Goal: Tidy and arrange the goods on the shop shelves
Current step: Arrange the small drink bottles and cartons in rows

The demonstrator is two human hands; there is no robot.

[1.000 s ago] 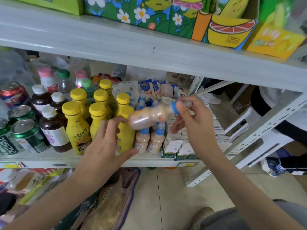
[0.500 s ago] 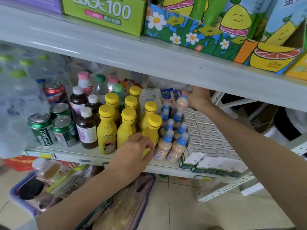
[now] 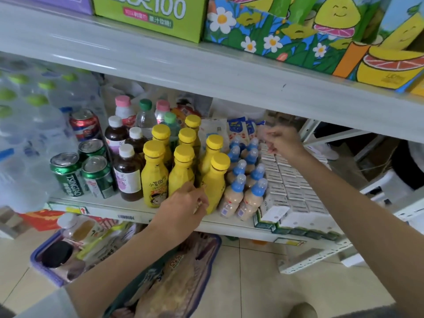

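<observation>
The yellow bottles (image 3: pixel 154 177) stand upright near the front of the lower shelf (image 3: pixel 128 212), long axes vertical and ribbed yellow caps pointing up, packed in a tight cluster whose rows run back into the shelf. They are smooth, glossy plastic with rounded shoulders, and the front one carries a cartoon face turned outward. The left hand (image 3: pixel 183 203) reaches in from below, its fingertips lying against the lower bodies of the front yellow bottles. Its grip is narrow, touching them rather than wrapped round any one. Just to their right the small milky bottles (image 3: pixel 231 198) also stand upright in two rows going back, with pale beige bodies and translucent blue teat-shaped caps on top. The right hand (image 3: pixel 282 143) is deep in the shelf, above the back of these rows and over the white cartons (image 3: pixel 296 196), which lie flat in a dense block inside a green-edged tray. Its fingers are bent and blurred, so I cannot tell whether its grip holds anything. Left of the yellow cluster are brown bottles (image 3: pixel 127 177) with white caps, green cans (image 3: pixel 66 173), a red can (image 3: pixel 85 127) and shrink-wrapped water bottles (image 3: pixel 27 125). The shelves are pale painted metal, and the upper shelf (image 3: pixel 206 74) carries a green box (image 3: pixel 149 17) and a box printed with flowers (image 3: pixel 275 35). Below, a blue basket (image 3: pixel 43 269) of packets sits on the beige tiled floor (image 3: pixel 252 283).
</observation>
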